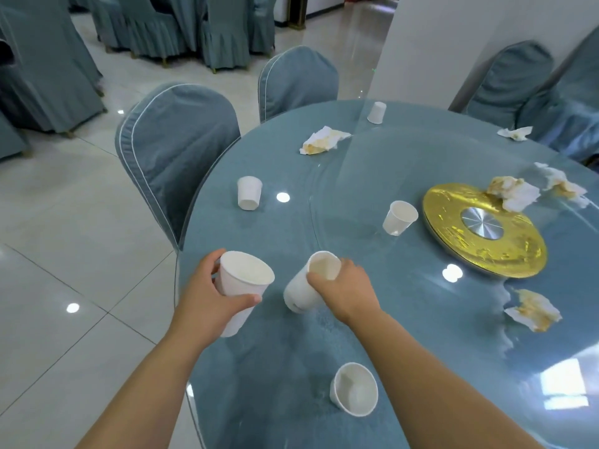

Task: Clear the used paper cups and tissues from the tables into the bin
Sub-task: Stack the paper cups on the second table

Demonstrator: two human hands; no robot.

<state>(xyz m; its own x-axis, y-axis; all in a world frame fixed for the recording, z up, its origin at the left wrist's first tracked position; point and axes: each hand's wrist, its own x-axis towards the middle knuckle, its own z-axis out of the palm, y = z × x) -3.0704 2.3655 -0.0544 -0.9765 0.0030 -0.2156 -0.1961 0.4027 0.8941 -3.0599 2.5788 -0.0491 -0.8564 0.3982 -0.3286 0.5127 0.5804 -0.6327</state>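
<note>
White upright paper cup [243, 280]: held over the 9 o'clock edge of the round teal glass-covered tabletop [291, 400] by the left hand [207, 296], its fingers [215, 259] curled round the wall and the thumb across the front. A second cup base seemed to show beneath it, so this was probably a stack being built to save trips.

Tilted white paper cup [304, 288]: just beside the first, at its 3 o'clock, base on or near the glass. The right hand [346, 291] pinched its rim from above, with the mouth leaning toward 12 o'clock. It was judged to be on its way into the stack.

Loose white paper cups, four, all apart from the hands: near cup [355, 388] at 5 o'clock, left cup [249, 192] at 11 o'clock, centre cup [399, 217] at 1 o'clock, far cup [377, 112] at 12 o'clock.

Crumpled yellow-stained white tissues, five, untouched: far tissue [324, 140] at 12 o'clock, edge tissue [515, 133] and two hub tissues [512, 192] at 2 o'clock, near tissue [534, 314] at 3 o'clock.

Gold turntable disc [479, 241]: at the centre, under the glass.

Bin: not in view. Most of the clearing remained.
</note>
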